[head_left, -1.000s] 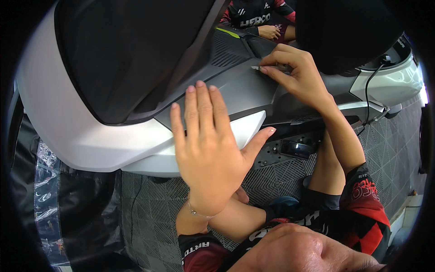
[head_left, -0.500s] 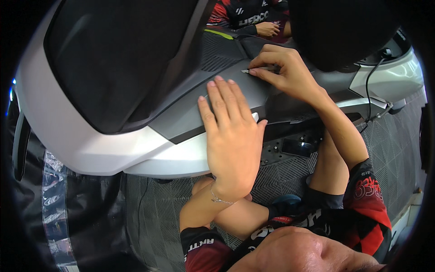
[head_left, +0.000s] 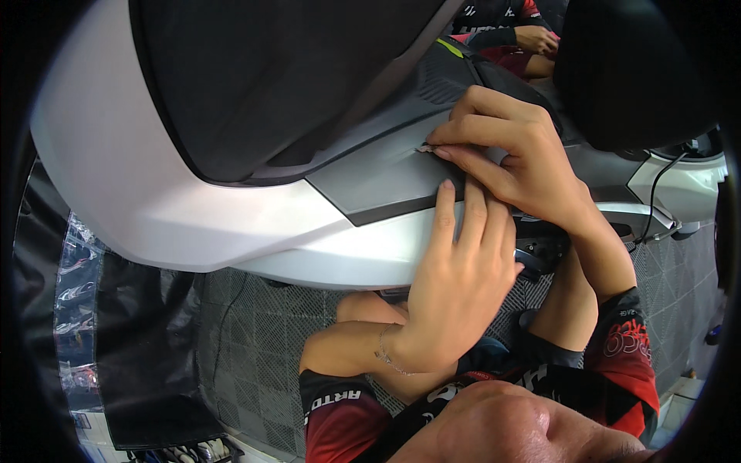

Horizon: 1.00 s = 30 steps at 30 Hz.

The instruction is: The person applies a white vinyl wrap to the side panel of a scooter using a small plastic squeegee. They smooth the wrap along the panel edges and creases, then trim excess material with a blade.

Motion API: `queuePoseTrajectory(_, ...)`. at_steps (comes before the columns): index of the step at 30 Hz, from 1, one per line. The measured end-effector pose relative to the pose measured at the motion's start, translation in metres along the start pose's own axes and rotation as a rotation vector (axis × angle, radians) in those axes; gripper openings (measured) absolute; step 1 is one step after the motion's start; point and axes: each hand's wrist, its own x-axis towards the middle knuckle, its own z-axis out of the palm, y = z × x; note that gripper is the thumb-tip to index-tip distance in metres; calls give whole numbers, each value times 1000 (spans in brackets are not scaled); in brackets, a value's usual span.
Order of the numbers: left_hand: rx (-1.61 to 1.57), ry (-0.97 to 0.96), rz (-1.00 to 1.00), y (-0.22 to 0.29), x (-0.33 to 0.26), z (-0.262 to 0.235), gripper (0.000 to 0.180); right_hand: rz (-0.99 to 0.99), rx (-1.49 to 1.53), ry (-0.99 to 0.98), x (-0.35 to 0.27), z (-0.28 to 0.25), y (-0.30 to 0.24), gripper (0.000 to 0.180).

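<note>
My right hand (head_left: 513,143) is closed in a pinch on a small silver blade (head_left: 424,148), whose tip meets the dark grey body panel (head_left: 374,174) of a scooter-like vehicle. Most of the blade is hidden by the fingers. My left hand (head_left: 467,270) is open just below the right one. Its fingers are stretched out, with the fingertips at the panel's lower edge and the palm over the silver-white bodywork (head_left: 324,258).
A large dark panel (head_left: 285,77) rises at the upper left, and a black rounded part (head_left: 633,77) at the upper right. A cable (head_left: 658,193) hangs at the right. Across the vehicle is another person's hand (head_left: 536,38). Below lies patterned floor matting (head_left: 255,339).
The view has shifted, so the vehicle sits further right. My left hand has slid right along the panel, down to its lower edge near the right hand. The right hand keeps its pinch.
</note>
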Motion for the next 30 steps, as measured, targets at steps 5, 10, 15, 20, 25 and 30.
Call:
queuePoseTrajectory(5, -140, 277, -168, -12, -4, -9, 57, 62, -24, -71, 1, -3, -13, 19)
queuePoseTrajectory(10, -70, 220, -225, -17, -2, -10, 60, 53, -95, -5, 2, -3, -18, 19)
queuePoseTrajectory(15, -15, 185, -247, -17, -12, -13, 59, 61, -97, -18, 10, -3, -28, 18)
queuePoseTrajectory(20, -36, 197, -275, -19, -18, -11, 66, 68, -51, -28, 7, -1, -32, 15)
queuePoseTrajectory(25, -83, 220, -287, -19, -21, -9, 73, 29, -74, -31, 11, 0, -35, 14)
queuePoseTrajectory(30, 34, 143, -279, -22, -23, -21, 52, -7, -127, -47, 16, -1, -39, 15)
